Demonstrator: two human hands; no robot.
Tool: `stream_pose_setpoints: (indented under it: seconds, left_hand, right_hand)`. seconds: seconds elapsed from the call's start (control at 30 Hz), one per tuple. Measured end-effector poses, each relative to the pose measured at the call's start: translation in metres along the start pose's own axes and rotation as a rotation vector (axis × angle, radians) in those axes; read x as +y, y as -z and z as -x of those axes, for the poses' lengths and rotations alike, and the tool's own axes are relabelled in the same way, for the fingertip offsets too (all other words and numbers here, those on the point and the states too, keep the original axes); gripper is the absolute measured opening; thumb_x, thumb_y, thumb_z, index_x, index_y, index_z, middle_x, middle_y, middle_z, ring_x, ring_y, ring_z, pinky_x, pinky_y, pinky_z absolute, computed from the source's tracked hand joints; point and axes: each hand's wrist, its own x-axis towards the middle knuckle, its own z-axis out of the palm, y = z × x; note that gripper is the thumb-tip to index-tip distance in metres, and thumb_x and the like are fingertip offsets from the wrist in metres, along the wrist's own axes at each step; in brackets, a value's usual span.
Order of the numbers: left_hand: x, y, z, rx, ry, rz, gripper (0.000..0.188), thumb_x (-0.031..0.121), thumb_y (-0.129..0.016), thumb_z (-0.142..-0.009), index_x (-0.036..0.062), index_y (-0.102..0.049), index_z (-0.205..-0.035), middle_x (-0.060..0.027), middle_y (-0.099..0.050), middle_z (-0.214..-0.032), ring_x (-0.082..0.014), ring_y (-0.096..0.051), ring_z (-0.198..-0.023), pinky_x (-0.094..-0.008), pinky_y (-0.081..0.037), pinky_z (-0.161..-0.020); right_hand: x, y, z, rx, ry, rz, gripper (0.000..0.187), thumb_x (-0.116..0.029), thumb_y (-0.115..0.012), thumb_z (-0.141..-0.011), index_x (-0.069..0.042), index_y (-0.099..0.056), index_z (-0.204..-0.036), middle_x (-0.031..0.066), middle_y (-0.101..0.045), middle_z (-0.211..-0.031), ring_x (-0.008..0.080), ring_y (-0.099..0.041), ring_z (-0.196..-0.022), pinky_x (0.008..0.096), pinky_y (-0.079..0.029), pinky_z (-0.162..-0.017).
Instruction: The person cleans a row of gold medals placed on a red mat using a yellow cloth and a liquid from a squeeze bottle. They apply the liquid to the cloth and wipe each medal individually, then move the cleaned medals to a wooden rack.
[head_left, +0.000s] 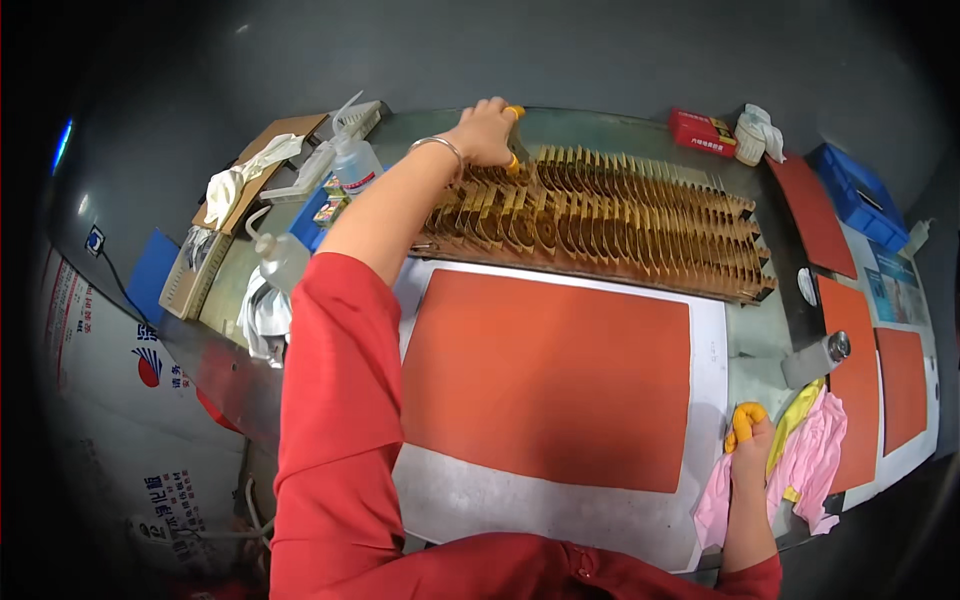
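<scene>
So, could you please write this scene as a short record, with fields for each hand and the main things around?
Left hand: at left end of the rack; grip unclear
Right hand: curled near pink cloth; holding unclear
Rack contents: thin brown pieces, in rows
Near side of rack: orange mat
Right side: grey-capped bottle, blue bin
Left side: squeeze bottles

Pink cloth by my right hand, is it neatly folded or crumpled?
Crumpled. The pink cloth lies in loose, uneven wrinkles beside the right hand, with no neat fold showing.
</scene>
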Motion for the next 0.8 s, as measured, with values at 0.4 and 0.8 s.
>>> stream_pose_setpoints:
  seconds: [0.4,0.8]
  left_hand:
    - [0.018,-0.03,-0.046,-0.443,-0.051,0.018,0.085,0.03,-0.069,-0.071,0.0001,-0.027,-0.139,-0.0224,-0.028,-0.141,-0.0344,-0.021,-0.134,-0.0422,-0.021,-0.109]
    - [0.027,-0.034,-0.058,-0.383,-0.135,0.169,0.105,0.049,-0.074,-0.065,0.0092,-0.018,-0.144,-0.0242,-0.025,-0.143,-0.0386,-0.017,-0.135,-0.0452,-0.016,-0.11]
  right_hand:
    - [-0.01,0.001,0.007,0.04,0.006,-0.038,0.012,-0.014,-0.061,-0.088,-0.003,-0.056,-0.088,-0.0014,-0.046,-0.056,0.0048,-0.039,-0.043,0.019,-0.031,-0.039]
    - [-0.013,0.001,0.007,0.039,0.002,-0.04,0.008,-0.009,-0.058,-0.088,-0.002,-0.056,-0.087,-0.0001,-0.049,-0.059,0.0051,-0.04,-0.043,0.0199,-0.031,-0.04]
